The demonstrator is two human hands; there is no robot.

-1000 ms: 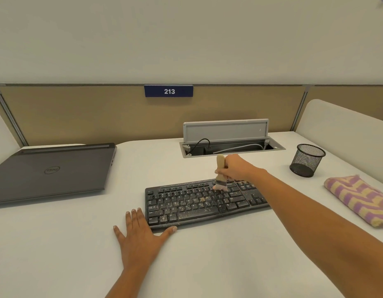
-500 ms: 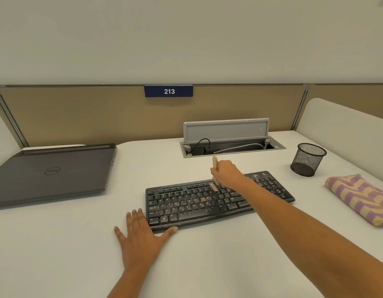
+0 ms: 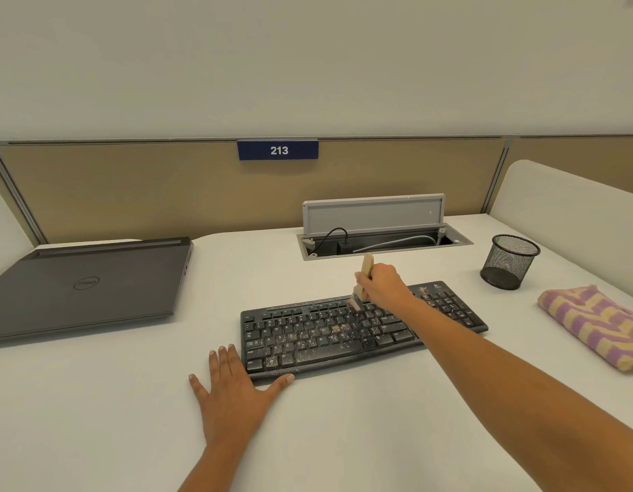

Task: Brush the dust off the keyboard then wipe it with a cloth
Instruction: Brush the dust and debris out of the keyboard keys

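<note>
A: Position of the keyboard?

B: Black, flat on the white desk, slightly skewed, with its right end farther from the person. Tan dust specks across the keys, thickest near the middle.

A: Right hand?

B: Over the keyboard's far edge, right of centre. Fingers curled round the pale wooden handle of a brush. Handle points up and away; bristles down on the top key row.

A: Left hand?

B: Palm down on the desk at the keyboard's near-left corner. Fingers straight and slightly spread, holding nothing. Thumb stretched along the keyboard's front edge; cannot tell if it touches.

A: Cloth?

B: Purple-and-yellow striped, folded, lying well to the right of the keyboard, untouched.

A: Other items?

B: Black mesh cup beyond the keyboard's right end. Open cable box behind the keyboard, lid up, cables inside. Closed dark laptop well to its left.
</note>
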